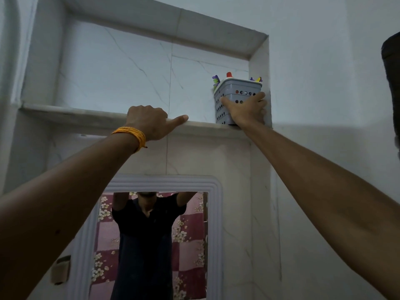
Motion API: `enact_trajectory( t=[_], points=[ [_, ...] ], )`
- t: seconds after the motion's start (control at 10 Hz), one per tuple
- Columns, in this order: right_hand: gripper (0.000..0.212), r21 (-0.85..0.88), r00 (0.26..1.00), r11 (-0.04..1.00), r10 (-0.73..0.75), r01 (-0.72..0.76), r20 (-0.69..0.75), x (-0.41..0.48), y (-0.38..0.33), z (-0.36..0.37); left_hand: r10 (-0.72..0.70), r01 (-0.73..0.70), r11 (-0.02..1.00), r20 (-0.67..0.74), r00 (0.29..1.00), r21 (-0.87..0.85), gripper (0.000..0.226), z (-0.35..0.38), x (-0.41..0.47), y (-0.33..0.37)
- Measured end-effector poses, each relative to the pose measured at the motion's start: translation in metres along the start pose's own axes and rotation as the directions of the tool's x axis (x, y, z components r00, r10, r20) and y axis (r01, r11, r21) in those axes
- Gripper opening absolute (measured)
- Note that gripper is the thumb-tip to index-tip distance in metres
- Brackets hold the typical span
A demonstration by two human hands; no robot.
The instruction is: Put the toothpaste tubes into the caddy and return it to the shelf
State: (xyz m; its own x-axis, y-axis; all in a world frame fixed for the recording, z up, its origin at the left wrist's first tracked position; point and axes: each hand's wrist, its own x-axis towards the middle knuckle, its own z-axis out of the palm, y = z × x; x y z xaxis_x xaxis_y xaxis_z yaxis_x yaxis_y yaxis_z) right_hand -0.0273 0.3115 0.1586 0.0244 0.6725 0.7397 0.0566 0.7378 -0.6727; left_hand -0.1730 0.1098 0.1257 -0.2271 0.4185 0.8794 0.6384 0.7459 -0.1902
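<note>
A grey perforated caddy [234,92] stands at the right end of the marble shelf [86,114], tucked into the niche's right corner. A red toothpaste cap [229,74] and purple toothbrush heads [216,80] poke out of its top. My right hand [246,110] is wrapped around the caddy's front lower wall, thumb on the left side, fingers on the right. My left hand [150,122], with an orange thread band on the wrist, rests on the shelf's front edge, fingers curled over it and thumb stretched right, holding nothing.
The niche's right wall [259,68] touches the caddy's side. Below the shelf hangs a white-framed mirror [160,234] reflecting a person in a dark shirt. A dark object [392,87] juts in at the right edge. A small holder [61,269] sits low on the left wall.
</note>
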Motion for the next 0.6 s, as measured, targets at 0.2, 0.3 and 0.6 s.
enact_trajectory(
  t=[0.2,0.3,0.6],
  points=[
    [0.123,-0.048,0.996,0.996,-0.078,0.080,0.035,-0.028,0.017,-0.012,0.006,-0.007,1.000,-0.036,0.999,-0.015,0.072,-0.005,-0.012,0.004],
    [0.102,-0.141,0.984,0.976,-0.175,0.168,-0.044,-0.058,0.028,-0.021,0.008,-0.014,0.998,-0.079,0.997,-0.069,0.061,-0.005,-0.032,0.006],
    [0.071,-0.160,0.900,0.887,-0.416,0.433,0.129,-0.147,0.079,-0.045,-0.092,0.054,0.979,-0.189,0.978,-0.195,0.061,-0.016,-0.132,0.023]
  ],
)
